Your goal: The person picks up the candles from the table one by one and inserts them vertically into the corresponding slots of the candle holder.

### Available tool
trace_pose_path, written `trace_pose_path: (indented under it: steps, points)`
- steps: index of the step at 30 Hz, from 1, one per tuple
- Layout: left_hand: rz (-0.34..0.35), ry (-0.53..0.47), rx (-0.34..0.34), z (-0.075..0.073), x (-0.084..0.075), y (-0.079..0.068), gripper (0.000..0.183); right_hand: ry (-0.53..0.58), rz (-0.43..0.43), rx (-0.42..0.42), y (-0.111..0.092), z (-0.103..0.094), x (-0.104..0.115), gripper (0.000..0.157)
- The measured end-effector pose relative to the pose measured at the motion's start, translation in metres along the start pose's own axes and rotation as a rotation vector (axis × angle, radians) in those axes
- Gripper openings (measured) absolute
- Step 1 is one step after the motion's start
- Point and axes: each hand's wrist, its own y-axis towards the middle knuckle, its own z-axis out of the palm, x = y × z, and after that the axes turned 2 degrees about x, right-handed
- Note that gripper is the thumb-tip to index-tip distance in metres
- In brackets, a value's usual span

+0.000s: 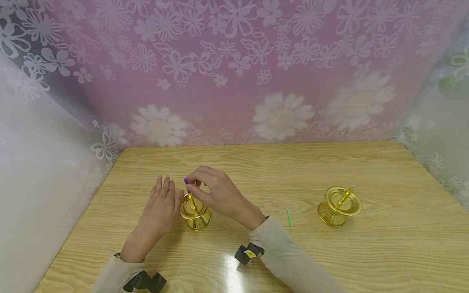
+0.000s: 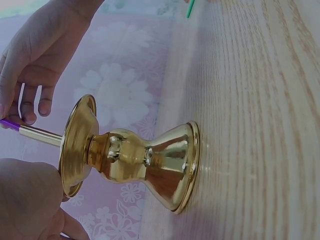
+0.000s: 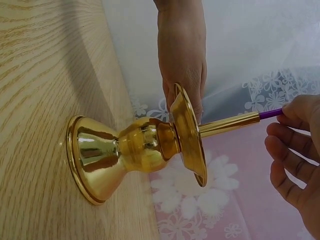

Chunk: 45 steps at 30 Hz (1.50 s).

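A shiny gold candle holder (image 1: pixel 199 222) stands upright on the left half of the table, with a dish and a slim gold tube rising from it. My right hand (image 1: pixel 219 191) pinches a thin purple candle (image 3: pixel 270 113) between thumb and forefinger. The candle's lower end meets the top of the gold tube (image 3: pixel 230 124); the other fingers are spread loosely behind. Beside the dish, my left hand (image 1: pixel 162 203) holds its fingers straight, pointing away, right at the dish's rim (image 2: pixel 65 175).
To the right stands a second gold candle holder (image 1: pixel 331 216), its tube leaning toward the right. A thin green candle (image 1: pixel 289 218) lies on the wood-grain table (image 1: pixel 256 162) between the two holders. Flower-patterned cloth (image 1: pixel 220 81) hangs behind the table.
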Motion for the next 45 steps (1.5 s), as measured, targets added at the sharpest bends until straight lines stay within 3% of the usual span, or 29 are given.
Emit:
trace_pose_path:
  steps: [45]
  points:
    - [0.0, -0.023, 0.017, -0.0018, -0.0007, 0.0009, 0.063, -0.01, 0.024, 0.004, -0.0007, -0.0004, 0.0024, 0.01]
